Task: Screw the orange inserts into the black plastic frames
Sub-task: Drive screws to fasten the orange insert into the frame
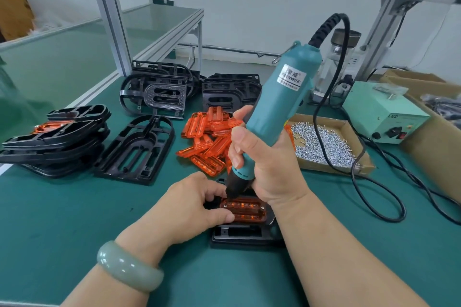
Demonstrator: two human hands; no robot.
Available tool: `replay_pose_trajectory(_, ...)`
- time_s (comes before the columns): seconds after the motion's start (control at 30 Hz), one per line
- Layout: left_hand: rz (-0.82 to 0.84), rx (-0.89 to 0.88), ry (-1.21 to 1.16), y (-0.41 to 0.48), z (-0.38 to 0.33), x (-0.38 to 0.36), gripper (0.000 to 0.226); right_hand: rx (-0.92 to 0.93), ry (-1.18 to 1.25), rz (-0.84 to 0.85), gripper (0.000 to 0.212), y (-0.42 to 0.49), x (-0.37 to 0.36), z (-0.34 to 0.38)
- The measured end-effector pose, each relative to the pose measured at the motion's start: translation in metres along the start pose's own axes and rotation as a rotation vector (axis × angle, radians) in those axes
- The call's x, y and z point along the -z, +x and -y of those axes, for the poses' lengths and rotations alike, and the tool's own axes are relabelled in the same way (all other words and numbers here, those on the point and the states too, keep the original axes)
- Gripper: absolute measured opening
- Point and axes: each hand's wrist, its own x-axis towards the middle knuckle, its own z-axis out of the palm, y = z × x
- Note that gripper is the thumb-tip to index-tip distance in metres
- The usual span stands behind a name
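Item: orange insert (245, 210), seated in black frame (239, 234) at the near side of the bench (74, 219).
Left hand (197, 202) pinches the insert's left end. Right hand (262, 164) is wrapped round the electric screwdriver (282, 107), bit at the upper-left corner.
Risk: the tilted driver may skid off the screw onto adjacent fingertips.
Surrounds: spare inserts (207, 139), screw box (324, 147), cord (374, 182); none obstructs.

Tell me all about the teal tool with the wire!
The electric screwdriver has a teal plastic body, a black nose and a white label reading KEENWISE. It leans, tip down on the left end of the orange insert. The right hand grips its lower body. A black cord leaves its top and loops across the green mat.
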Motion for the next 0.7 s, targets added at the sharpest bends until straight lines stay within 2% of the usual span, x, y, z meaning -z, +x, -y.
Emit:
replay_pose_trajectory(0.13, -0.011, -0.004, -0.001, -0.0007, 0.0006, -0.0002, 0.039, 0.015, 0.005, 0.006, 0.015, -0.0015, -0.0008, 0.0)
replay_pose_trajectory(0.7, -0.01, -0.021, -0.025, -0.0005, 0.0047, -0.0015, 0.044, -0.006, 0.003, -0.052, 0.013, -0.0003, -0.0031, 0.0029)
